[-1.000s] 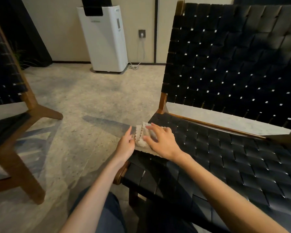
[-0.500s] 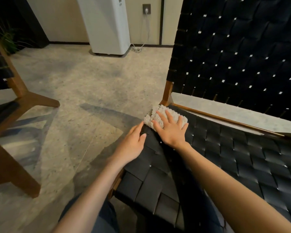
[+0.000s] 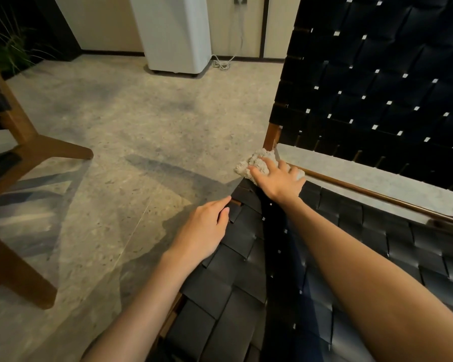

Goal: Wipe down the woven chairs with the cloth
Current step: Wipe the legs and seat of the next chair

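Cloth (image 3: 255,161) has slid along the chair (image 3: 364,244) seat's edge to the back corner by the wooden post (image 3: 271,137), pressed under the flat, spread right hand (image 3: 279,180); left hand (image 3: 203,228) rests loose and empty on the edge, so this stroke looks finished.

Speckled beige floor (image 3: 131,121) runs to a cream wall (image 3: 107,19), a white appliance (image 3: 173,32) and a leafy plant (image 3: 8,48)

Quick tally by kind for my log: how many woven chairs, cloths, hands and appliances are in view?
Woven chairs: 2 (right chair, left chair)
Cloths: 1 (cloth)
Hands: 2 (left hand, right hand)
Appliances: 1 (white appliance)
Total: 6
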### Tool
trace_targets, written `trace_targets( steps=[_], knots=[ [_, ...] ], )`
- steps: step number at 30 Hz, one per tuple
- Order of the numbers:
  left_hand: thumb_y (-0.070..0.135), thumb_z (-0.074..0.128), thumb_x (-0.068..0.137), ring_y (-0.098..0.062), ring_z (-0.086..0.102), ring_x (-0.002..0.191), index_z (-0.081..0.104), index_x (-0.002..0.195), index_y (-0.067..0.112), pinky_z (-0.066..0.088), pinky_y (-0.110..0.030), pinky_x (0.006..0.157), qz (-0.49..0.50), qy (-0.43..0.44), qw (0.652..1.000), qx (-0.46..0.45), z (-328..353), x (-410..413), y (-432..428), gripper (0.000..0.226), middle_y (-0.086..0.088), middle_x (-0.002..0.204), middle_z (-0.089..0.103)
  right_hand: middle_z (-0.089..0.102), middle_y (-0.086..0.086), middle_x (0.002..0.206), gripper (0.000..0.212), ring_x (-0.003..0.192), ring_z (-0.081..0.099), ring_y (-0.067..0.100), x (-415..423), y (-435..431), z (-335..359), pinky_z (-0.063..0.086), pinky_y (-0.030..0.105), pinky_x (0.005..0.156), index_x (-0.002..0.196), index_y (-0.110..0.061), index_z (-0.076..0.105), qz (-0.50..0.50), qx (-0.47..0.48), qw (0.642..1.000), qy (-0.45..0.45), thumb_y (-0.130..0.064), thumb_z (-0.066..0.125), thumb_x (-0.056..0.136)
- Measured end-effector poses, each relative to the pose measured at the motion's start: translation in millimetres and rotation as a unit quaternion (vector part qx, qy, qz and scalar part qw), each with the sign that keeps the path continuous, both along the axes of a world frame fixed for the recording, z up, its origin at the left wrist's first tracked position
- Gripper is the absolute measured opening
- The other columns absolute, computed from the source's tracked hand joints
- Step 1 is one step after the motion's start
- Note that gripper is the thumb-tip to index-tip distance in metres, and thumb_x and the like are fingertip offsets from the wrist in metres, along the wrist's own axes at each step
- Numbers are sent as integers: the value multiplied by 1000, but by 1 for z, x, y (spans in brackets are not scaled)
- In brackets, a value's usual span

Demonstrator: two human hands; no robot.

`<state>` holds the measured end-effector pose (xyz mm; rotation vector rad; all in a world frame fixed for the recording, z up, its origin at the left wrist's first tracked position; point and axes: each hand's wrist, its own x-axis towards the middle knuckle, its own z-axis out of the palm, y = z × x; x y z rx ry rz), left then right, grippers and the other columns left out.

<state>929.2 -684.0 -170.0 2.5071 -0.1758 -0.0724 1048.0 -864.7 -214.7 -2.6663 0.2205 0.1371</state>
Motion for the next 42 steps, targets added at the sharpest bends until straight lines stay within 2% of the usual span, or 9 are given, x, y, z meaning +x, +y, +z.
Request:
trace_targets(
  steps=[5, 9, 15, 24, 31, 37, 42],
  knots=[
    [31, 33, 102, -14, 49, 121, 42, 141, 27, 31, -17, 85, 6, -39, 997, 63, 7, -7, 2, 40, 7, 139, 49, 23, 2, 155, 57, 140, 14, 36, -13, 2, 0, 8, 59, 109, 144, -45, 24, 26, 7, 1000, -14, -64, 25, 90],
    [28, 35, 102, -14, 47, 124, 39, 143, 26, 35, -20, 91, 2, -35, 997, 62, 15, -23, 18, 41, 4, 140, 48, 24, -3, 154, 52, 138, 18, 33, -41, 7, 5, 9, 56, 109, 142, -47, 27, 64, 28, 997, -29, -62, 25, 92],
    [19, 38, 101, -14, 54, 116, 42, 142, 24, 40, -19, 86, 20, -58, 997, 47, 35, -52, 63, 41, 1, 136, 52, 27, -7, 152, 46, 136, 20, 27, -110, 32, 26, 14, 53, 108, 138, -49, 34, 116, 42, 991, -49, -60, 30, 94],
    [19, 41, 100, -17, 50, 122, 42, 141, 24, 41, -30, 97, 30, -85, 996, 25, 55, -87, 71, 42, -1, 139, 49, 29, -16, 147, 39, 127, 24, 17, -219, 72, 70, 23, 45, 101, 133, -53, 38, 229, 44, 970, -68, -54, 38, 94],
    [21, 37, 101, -17, 45, 128, 41, 142, 23, 36, -29, 102, 27, -73, 997, 7, 57, -105, 68, 41, -1, 142, 47, 26, -15, 150, 43, 126, 25, 15, -277, 64, 90, 24, 42, 100, 137, -51, 37, 302, 23, 951, -67, -51, 42, 94],
    [21, 36, 101, -16, 45, 127, 42, 141, 23, 35, -23, 94, -9, -65, 998, 10, 55, -99, 36, 40, 1, 143, 46, 19, -15, 152, 46, 129, 22, 16, -297, 44, 80, 25, 42, 97, 138, -57, 26, 250, -38, 965, -73, -54, 34, 93],
    [11, 33, 100, -18, 46, 127, 43, 140, 19, 39, -31, 102, 8, -52, 998, 26, 47, -84, 8, 42, -3, 142, 47, 25, -10, 148, 47, 127, 24, 21, -278, 43, 63, 24, 43, 96, 139, -54, 24, 159, -54, 982, -82, -54, 30, 93]
  ],
)
